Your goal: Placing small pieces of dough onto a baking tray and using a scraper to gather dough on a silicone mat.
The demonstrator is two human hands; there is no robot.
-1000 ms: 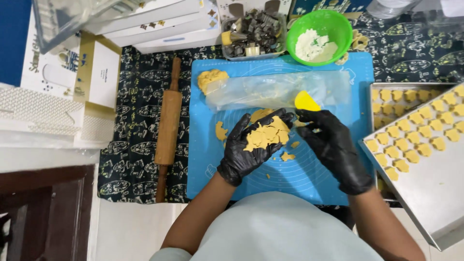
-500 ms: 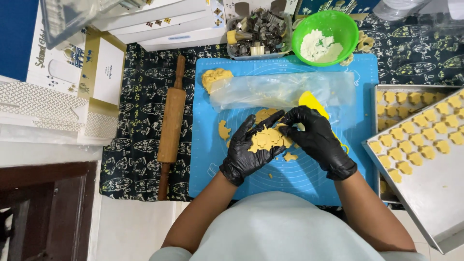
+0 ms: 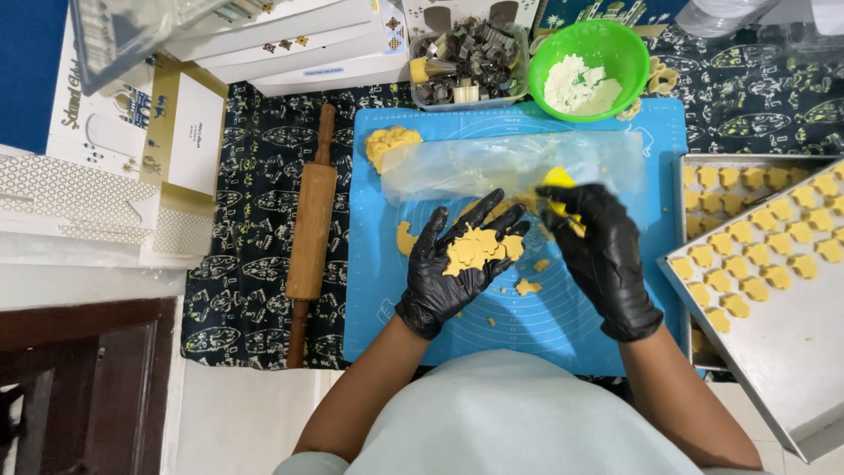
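— Cupping a heap of yellow dough scraps (image 3: 479,251) in the left hand (image 3: 457,268), palm up, fingers spread wide, probably to keep crumbs from spilling over the blue mat (image 3: 387,299)

— Gripping a yellow scraper (image 3: 557,186) with the right hand (image 3: 602,255), fingers curled round it, blade held just beside the heap near the middle of the mat, likely for pushing bits onto the open palm

— Counting now: two black gloves, one scraper, one heap in hand

— Spotting loose crumbs (image 3: 527,287) just below the palm, a few only, plus one flat shred (image 3: 405,237) left of the wrist

— Resting toward the mat's far left corner: one lump of dough (image 3: 391,143), half tucked under one clear plastic sheet (image 3: 519,163) spread along the far edge, perhaps against drying

— Lying off the mat's left edge on the dark patterned cloth (image 3: 264,220): one wooden rolling pin (image 3: 309,233), parked lengthwise, well apart from both hands

— Past the far edge: one green bowl (image 3: 591,40) with white flour, one clear tub of metal cutters (image 3: 470,57), too jumbled for counting

— Hugging the mat's right edge: two metal trays, upper tray (image 3: 774,352) overlapping lower tray (image 3: 694,171), both set with rows of small yellow cut-outs, within easy reach of the right hand, too many for a sure count

— White boxes (image 3: 290,40) stacked at the far left corner, number unclear
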